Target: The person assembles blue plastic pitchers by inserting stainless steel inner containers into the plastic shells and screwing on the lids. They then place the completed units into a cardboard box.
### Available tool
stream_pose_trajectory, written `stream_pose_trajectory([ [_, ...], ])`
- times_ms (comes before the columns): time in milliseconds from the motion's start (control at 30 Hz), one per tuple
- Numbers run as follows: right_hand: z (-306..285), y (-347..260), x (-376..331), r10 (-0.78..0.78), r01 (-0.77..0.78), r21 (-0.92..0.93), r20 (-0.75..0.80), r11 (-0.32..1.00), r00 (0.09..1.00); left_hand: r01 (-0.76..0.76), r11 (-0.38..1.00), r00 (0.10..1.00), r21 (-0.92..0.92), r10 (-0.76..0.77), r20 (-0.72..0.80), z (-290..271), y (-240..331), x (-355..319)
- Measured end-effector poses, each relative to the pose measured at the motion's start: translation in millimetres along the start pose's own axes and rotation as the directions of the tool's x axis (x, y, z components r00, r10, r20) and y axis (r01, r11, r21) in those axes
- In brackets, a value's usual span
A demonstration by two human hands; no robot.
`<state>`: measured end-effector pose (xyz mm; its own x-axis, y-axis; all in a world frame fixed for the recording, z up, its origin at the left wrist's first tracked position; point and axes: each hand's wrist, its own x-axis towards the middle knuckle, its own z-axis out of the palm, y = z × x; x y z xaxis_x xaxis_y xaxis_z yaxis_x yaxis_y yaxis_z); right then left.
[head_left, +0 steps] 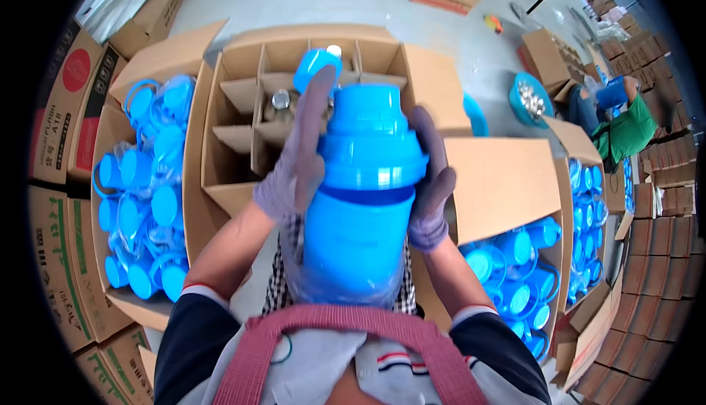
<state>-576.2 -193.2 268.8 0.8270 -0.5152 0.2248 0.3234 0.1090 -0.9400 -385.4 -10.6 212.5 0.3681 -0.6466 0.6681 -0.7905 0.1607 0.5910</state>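
Between my two gloved hands is a blue plastic thermos flask [359, 239], upright in front of my body. Its stepped top piece [368, 158] sits tilted on the wide body, with a dark gap between them at the front. My left hand [301, 147] presses along the left side of the top piece, its fingers stretched upward. On the right side, my right hand [432, 180] holds the top piece with fingers bent around it. A clear plastic bag bunches around the flask's lower part. Beyond my left fingertips, another blue flask part [312, 66] with a white knob stands in the divided carton.
The divided cardboard carton [239, 136] lies ahead, with a silvery flask [281, 103] inside. Cartons of blue flask parts [136, 206] [518, 276] flank me. A blue basin [521, 114] holds small shiny pieces. A person in green [625, 136] works at far right, beside stacked boxes.
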Motion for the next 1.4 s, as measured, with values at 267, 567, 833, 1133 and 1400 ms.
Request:
stream_pose_trajectory([
  [267, 23.7, 55.4, 59.7, -0.132, 0.217, -0.241, 0.324, 0.946, 0.937, 0.631, 0.308, 0.732, -0.712, -0.539, 0.416, -19.3, -18.2, 27.4],
  [567, -32.2, 180.5, 42.1, 0.059, -0.086, -0.270, -0.108, 0.959, 0.992, 0.530, 0.740, 0.848, 0.415, -0.469, -0.248, -45.6, -202.8, -91.0],
  [833, -23.2, 224.6, 52.1, 0.400, -0.416, -0.028, -0.223, 0.909, 0.889, 0.316, 0.803, 0.807, 0.506, -0.508, 0.301, 41.2, -243.2, 171.2],
  [1133, -31.0, 210.6, 47.2, 0.438, -0.463, -0.262, -0.152, 0.847, 0.886, -0.010, 0.638, 0.309, 0.770, -0.730, 0.609, 123.3, -374.1, 148.7],
  [1400, -31.7, 218.4, 60.2, 0.338, -0.387, -0.213, -0.235, 0.897, 0.911, -0.214, 0.799, 0.736, 0.562, -0.246, 0.630, 22.6, -180.3, 261.2],
])
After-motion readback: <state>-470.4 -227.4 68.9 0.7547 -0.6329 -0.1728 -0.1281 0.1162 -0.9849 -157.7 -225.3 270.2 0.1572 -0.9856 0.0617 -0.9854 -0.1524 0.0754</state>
